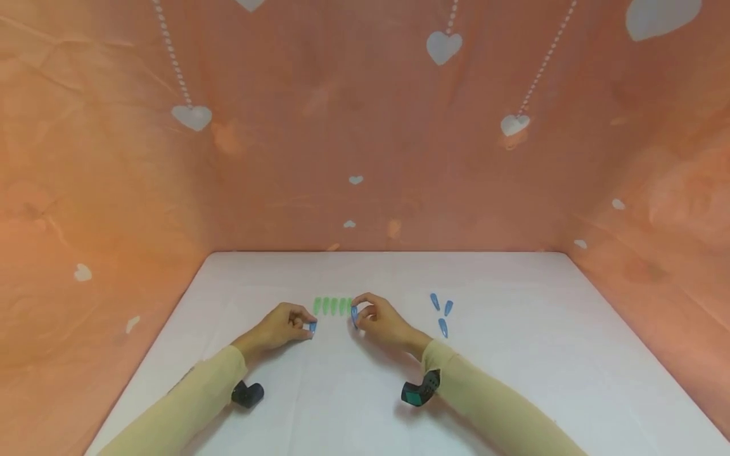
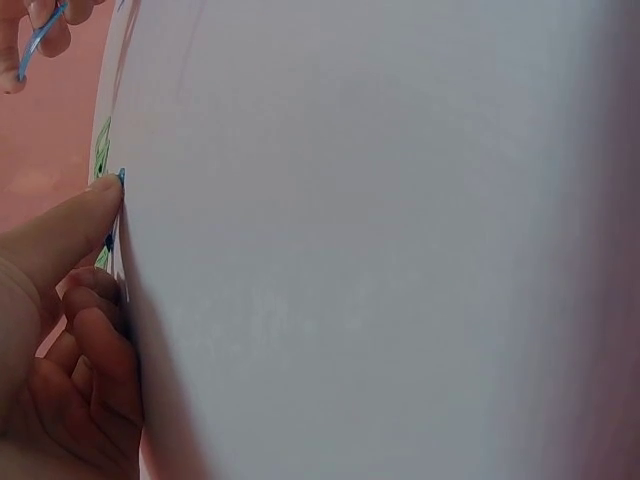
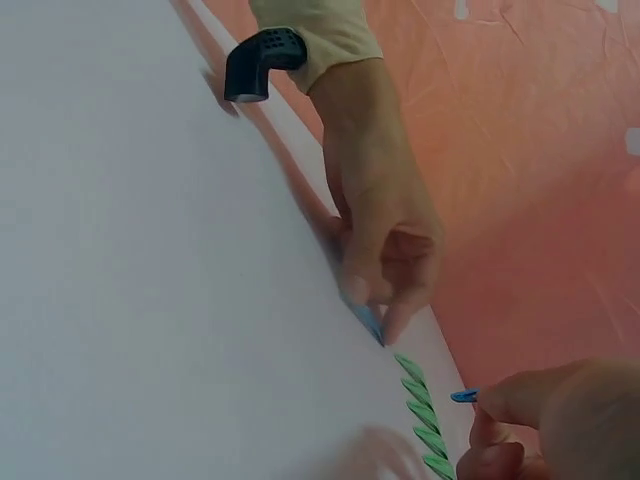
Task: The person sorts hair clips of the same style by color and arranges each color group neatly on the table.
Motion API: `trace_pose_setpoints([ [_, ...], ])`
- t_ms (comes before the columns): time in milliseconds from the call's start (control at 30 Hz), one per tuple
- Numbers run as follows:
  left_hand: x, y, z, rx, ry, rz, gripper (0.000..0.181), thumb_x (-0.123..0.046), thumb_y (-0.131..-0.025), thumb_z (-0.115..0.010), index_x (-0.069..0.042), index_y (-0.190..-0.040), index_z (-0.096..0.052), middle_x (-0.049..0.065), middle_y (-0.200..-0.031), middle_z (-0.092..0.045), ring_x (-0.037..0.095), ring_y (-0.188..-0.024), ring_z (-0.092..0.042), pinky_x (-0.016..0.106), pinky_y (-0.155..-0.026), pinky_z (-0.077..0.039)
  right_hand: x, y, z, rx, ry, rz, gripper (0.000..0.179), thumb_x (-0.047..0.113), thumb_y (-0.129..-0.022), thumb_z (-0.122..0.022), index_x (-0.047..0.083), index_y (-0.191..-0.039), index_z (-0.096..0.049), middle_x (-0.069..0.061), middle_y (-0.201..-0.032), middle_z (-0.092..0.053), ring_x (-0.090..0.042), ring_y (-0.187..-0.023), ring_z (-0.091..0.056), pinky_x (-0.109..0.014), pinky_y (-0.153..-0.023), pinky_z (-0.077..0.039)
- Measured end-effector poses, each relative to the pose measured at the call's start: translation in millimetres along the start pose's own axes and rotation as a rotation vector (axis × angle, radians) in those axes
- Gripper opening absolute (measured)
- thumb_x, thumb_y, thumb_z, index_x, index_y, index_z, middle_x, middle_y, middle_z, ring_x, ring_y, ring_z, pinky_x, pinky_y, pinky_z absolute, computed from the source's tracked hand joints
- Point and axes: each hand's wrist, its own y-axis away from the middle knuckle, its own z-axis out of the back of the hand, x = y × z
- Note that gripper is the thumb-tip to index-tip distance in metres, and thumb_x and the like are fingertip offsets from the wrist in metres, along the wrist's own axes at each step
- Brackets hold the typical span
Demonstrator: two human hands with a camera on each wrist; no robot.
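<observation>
My left hand (image 1: pixel 282 325) pinches a blue snap hair clip (image 1: pixel 312 327) between thumb and fingers at the table surface, just in front of the left end of a row of green hair clips (image 1: pixel 334 306). Beside the row's right end, my right hand (image 1: pixel 385 324) holds another blue hair clip (image 1: pixel 354 315) by thumb and fingers. That clip (image 3: pixel 464 396) appears raised off the table in the right wrist view. Several green clips stand side by side, pointing the same way. In the left wrist view, the thumb mostly hides the left hand's clip (image 2: pixel 122 176).
Three loose blue hair clips (image 1: pixel 443 327) lie to the right of my right hand. A white table (image 1: pixel 365 405) spreads beneath everything. Orange cloth walls (image 1: pixel 365 139) with white hearts rise at the back and sides. Each wrist carries a black camera (image 1: pixel 248 395).
</observation>
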Motion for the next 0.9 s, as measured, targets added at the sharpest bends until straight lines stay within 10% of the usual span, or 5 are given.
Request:
trace_pose_setpoints([
  [900, -0.7, 0.6, 1.9, 0.018, 0.001, -0.052, 0.03, -0.003, -0.087, -0.074, 0.011, -0.113, -0.068, -0.004, -0.064, -0.043, 0.003, -0.059, -0.039, 0.019, -0.056, -0.034, -6.2, -29.0, -53.7, 0.022, -0.083, 0.056, 0.034, -0.012, -0.091, -0.057, -0.009, -0.124, -0.05, -0.035, -0.094, -0.067, -0.006, -0.076, -0.062, -0.016, -0.073, -0.048],
])
